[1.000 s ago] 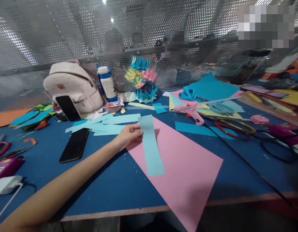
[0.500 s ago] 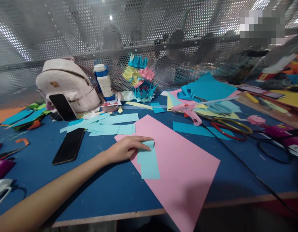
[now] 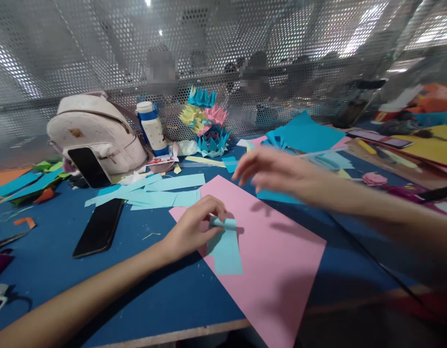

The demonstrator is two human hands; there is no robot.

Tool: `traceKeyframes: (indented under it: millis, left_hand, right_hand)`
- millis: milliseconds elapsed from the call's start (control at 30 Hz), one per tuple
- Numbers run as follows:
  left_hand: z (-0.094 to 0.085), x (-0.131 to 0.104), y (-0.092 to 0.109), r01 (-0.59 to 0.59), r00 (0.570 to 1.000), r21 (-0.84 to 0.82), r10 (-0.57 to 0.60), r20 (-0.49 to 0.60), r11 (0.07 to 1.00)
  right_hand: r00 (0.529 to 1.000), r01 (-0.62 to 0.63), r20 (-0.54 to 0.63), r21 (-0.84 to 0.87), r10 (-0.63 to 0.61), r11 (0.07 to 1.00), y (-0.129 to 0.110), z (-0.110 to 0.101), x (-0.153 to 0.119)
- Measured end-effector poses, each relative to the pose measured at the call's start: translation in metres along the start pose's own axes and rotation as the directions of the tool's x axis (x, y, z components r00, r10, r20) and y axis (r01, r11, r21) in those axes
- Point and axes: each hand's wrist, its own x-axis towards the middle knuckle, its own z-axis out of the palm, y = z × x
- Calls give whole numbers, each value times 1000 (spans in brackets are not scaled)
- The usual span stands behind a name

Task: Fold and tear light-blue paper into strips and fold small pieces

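Note:
Low over the table, my left hand (image 3: pixel 198 224) pinches the rolled top edge of a light blue paper strip (image 3: pixel 227 253). The strip's flat lower part lies on a large pink sheet (image 3: pixel 277 256), which overhangs the table's front edge. My right hand (image 3: pixel 270 169) is in the air above the far right side of the pink sheet, blurred by motion, with fingers apart and nothing seen in them. Behind it a darker blue strip (image 3: pixel 281 197) shows in part. The glue gun is hidden behind the right hand and forearm.
Light blue strips (image 3: pixel 165 191) lie left of the pink sheet, near a black phone (image 3: pixel 98 229). Farther back stand a white backpack (image 3: pixel 96 130), a bottle (image 3: pixel 153 128) and folded paper flowers (image 3: pixel 209 121). A black cord (image 3: pixel 361 251) crosses the right side.
My right hand has come into view from the right. My left fingers have gone from lying flat on the light blue strip to pinching its top edge, which is now rolled over.

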Motion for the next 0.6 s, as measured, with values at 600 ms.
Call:
traceKeyframes:
  millis: [600]
  left_hand:
    - [-11, 9, -23, 469, 827, -470, -558, -64, 748]
  right_hand:
    - [994, -108, 55, 502, 92, 858, 83, 68, 29]
